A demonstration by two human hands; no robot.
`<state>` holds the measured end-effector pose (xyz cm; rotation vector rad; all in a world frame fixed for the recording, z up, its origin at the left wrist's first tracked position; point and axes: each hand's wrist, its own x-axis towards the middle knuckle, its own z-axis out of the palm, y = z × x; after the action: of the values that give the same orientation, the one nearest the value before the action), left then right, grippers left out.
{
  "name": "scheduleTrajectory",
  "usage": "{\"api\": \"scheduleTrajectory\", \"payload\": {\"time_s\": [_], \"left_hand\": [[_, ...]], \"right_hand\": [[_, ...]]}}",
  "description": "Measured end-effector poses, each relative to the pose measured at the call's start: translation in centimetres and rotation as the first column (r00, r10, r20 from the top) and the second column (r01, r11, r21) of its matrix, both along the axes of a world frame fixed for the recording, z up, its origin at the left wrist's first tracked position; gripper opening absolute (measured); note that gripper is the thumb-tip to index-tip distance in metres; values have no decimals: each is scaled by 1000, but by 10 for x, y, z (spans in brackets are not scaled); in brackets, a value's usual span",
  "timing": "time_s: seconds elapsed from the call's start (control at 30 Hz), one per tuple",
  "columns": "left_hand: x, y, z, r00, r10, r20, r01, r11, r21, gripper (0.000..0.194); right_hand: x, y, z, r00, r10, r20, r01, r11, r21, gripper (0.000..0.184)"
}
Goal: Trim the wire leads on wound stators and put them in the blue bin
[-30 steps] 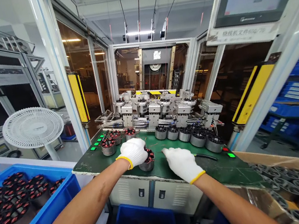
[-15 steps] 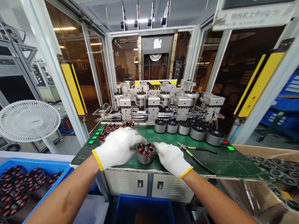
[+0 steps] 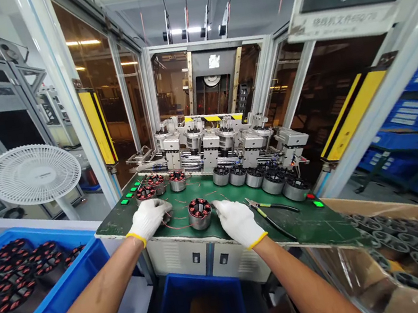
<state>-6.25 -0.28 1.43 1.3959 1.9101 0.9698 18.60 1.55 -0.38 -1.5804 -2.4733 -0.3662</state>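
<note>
A wound motor stator (image 3: 200,214), steel outside with copper coils inside, stands upright near the front of the green bench. To its left, my left hand (image 3: 147,220), in a white glove, is pinched on a thin copper wire (image 3: 176,218) that curves toward the stator. My right hand (image 3: 239,221), also gloved, is closed at the stator's right edge, its fingertips at the rim; what they pinch is hidden. Beside that hand, green-and-black-handled cutting pliers (image 3: 273,210) lie with jaws pointing left.
Several wound stators (image 3: 156,184) stand at the back left, and a row of stators without visible copper (image 3: 255,176) at the back right. Behind them is a winding machine (image 3: 211,148). A blue crate (image 3: 87,248) of wound stators is left, a carton (image 3: 334,205) of cores right.
My left hand has moved left and away from the stator, uncovering it and the stators behind. Copper wire now shows between them. My right hand stays at the stator's right edge.
</note>
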Motion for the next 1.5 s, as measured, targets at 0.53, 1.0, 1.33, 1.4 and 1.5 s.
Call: {"api": "scheduleTrajectory", "payload": {"time_s": [0.53, 1.0, 1.33, 1.4, 1.5], "left_hand": [[45, -50, 110, 447, -148, -882, 682, 694, 229, 47], [81, -2, 35, 474, -458, -752, 664, 746, -36, 47], [81, -3, 35, 565, -483, -669, 638, 770, -16, 52], [80, -5, 33, 596, -456, -661, 610, 792, 4, 59], [78, -7, 30, 625, -409, -665, 584, 810, 51, 71]], "right_hand": [[-26, -62, 24, 950, 281, 138, -306, 926, 221, 37], [8, -52, 33, 689, 304, -657, -449, 892, -58, 25], [-2, 15, 10, 48, -166, -985, -414, 894, -171, 41], [2, 8, 9, 149, -182, -972, -303, 927, -220, 44], [11, -5, 9, 559, -157, -814, -283, 887, -365, 33]]}}
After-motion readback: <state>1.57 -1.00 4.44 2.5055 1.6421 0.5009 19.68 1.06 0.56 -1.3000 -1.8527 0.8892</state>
